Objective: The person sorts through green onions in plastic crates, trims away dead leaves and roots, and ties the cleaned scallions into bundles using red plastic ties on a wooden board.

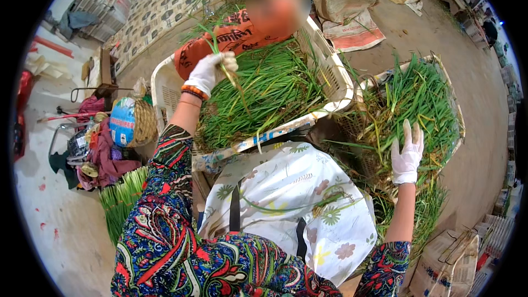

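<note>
My left hand point(208, 74), in a white glove with orange and red bands at the wrist, is closed on a few thin green chives point(213, 39). Their pale ends hang over a large white plastic crate point(344, 91), which holds a deep heap of long green chives point(269, 77). To the right, my right hand point(407, 157), also gloved in white, has its fingers stretched out over more chives point(423, 96) in a second basket. A white flowered apron point(286, 181) covers my lap, with a few loose strands point(335, 198) lying on it.
An orange printed sheet or bag point(225, 41) hangs over the crate's far left side. Beyond stands a white woven sack point(346, 0). At left are a coil of rope point(144, 124), a heap of cloths point(110, 151) and bundled chives point(121, 198). A carton point(448, 261) sits lower right.
</note>
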Motion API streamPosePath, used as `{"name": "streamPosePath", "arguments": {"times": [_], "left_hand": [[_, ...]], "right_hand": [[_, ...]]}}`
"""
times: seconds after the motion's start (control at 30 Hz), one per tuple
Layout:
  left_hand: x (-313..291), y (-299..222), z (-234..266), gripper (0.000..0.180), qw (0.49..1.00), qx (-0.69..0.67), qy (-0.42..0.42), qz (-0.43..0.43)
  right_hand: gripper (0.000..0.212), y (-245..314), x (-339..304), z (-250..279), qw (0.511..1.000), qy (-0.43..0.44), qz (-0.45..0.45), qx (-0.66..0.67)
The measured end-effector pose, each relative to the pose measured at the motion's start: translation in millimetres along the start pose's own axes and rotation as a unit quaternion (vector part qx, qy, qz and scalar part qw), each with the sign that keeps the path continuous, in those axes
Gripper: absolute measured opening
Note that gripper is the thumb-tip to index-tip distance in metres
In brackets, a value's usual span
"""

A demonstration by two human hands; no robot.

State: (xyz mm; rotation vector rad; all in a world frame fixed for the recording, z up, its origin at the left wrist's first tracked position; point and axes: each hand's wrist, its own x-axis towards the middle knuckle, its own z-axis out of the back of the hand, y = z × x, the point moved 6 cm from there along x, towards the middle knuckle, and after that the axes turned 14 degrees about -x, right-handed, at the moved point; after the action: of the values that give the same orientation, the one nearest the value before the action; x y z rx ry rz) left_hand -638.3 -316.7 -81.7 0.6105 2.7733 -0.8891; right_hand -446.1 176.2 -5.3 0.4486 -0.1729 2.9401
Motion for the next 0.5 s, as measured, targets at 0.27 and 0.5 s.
{"name": "streamPosePath", "arguments": {"times": [0.27, 0.5], "left_hand": [[-67, 59, -199, 0.035, 0.989, -0.021, 0.133, -0.055], [-127, 152, -285, 0.038, 0.94, -0.124, 0.305, 0.087]], "right_hand": [[0.023, 181, -71, 292, 0.775, 0.005, 0.324, 0.542], [0.016, 255, -167, 375, 0.624, -0.109, 0.402, 0.661]]}}
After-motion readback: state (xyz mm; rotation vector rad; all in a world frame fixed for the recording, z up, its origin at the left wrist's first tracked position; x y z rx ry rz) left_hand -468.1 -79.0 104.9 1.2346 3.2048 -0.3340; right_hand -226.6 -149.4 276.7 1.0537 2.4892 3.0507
